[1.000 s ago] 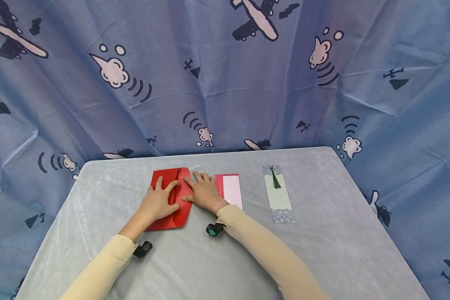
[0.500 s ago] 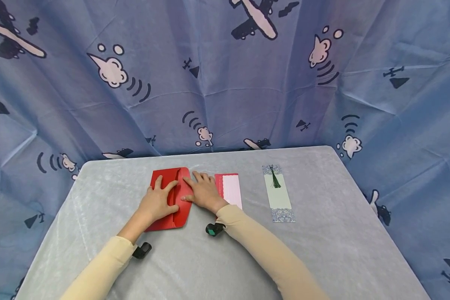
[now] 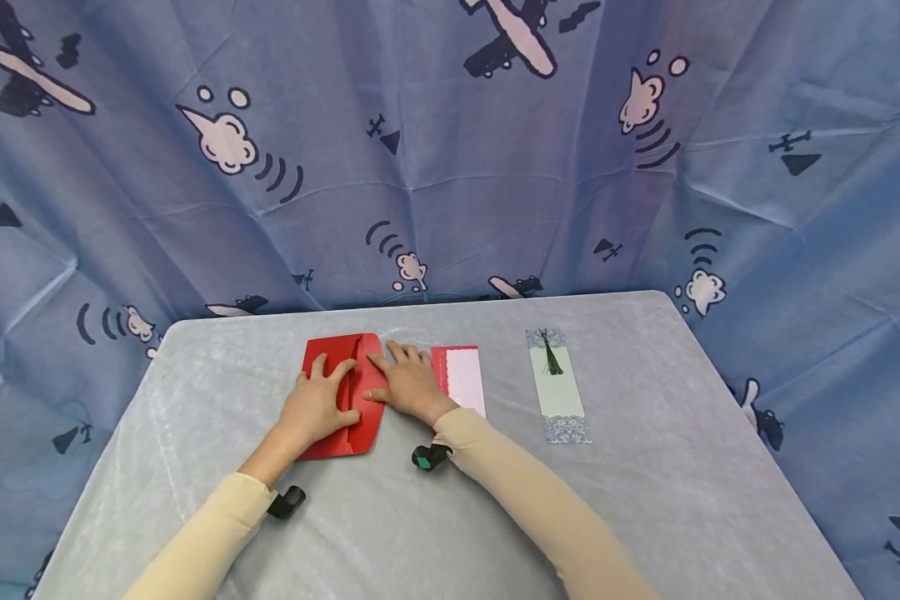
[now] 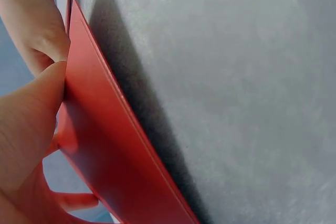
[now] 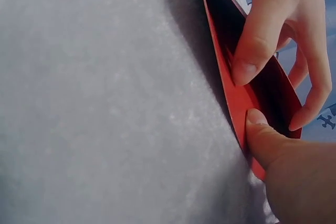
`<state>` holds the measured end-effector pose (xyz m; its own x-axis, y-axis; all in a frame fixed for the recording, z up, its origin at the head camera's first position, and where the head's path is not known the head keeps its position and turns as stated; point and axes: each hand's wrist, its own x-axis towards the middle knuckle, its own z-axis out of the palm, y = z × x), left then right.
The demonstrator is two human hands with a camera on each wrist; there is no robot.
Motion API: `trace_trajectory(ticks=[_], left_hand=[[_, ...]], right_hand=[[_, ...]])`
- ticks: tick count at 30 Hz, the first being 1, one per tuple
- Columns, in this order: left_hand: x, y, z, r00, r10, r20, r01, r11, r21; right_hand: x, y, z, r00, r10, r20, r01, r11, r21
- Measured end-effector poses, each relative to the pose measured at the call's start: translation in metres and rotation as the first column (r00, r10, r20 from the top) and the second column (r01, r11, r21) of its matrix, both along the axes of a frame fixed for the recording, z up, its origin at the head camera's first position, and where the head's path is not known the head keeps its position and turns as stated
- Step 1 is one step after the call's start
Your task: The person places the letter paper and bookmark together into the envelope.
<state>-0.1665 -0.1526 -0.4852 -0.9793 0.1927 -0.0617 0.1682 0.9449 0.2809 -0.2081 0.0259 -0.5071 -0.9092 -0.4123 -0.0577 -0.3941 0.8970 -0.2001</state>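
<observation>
A red envelope (image 3: 335, 347) lies flat at the left back of the table, its flap (image 3: 366, 423) folded out toward the right. My left hand (image 3: 313, 407) rests on the envelope with fingers spread and thumb beside the flap's crease. From the right, my right hand (image 3: 411, 385) reaches the flap's outer edge, touching it with extended index finger and thumb. In the right wrist view, both thumbs press on the red paper (image 5: 239, 95), and a dark gap shows inside the envelope. The left wrist view has the envelope's edge (image 4: 113, 129) slightly raised over its shadow.
Right of the envelope lies a pink-and-white card (image 3: 465, 380), partly hidden by my right wrist. Farther right is a pale bookmark (image 3: 558, 398) with blue patterned ends and a green tassel (image 3: 552, 362). A blue printed curtain (image 3: 450, 200) hangs behind the grey-covered table (image 3: 667, 500).
</observation>
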Motion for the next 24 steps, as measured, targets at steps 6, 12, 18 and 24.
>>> trace_trajectory(ticks=[6,12,18,24], left_hand=[[0.0013,-0.0001,-0.0009,1.0,0.003,-0.014,-0.003,1.0,-0.001],[0.0004,-0.0001,-0.0001,1.0,0.0,-0.03,0.0,1.0,0.002],[0.0009,0.0003,0.0006,1.0,0.001,-0.02,-0.001,1.0,-0.003],[0.0016,0.0013,0.0006,1.0,0.005,-0.018,-0.005,1.0,0.001]], right_hand=[[-0.0008,-0.0001,-0.0018,1.0,0.002,0.002,-0.002,1.0,-0.003],[-0.0017,-0.0007,-0.0005,1.0,-0.009,0.003,0.009,0.999,-0.049],[-0.0026,-0.0022,0.0017,1.0,-0.018,0.019,0.02,0.997,-0.075],[-0.0036,0.0004,0.0053,0.999,-0.015,0.042,0.02,0.992,-0.122]])
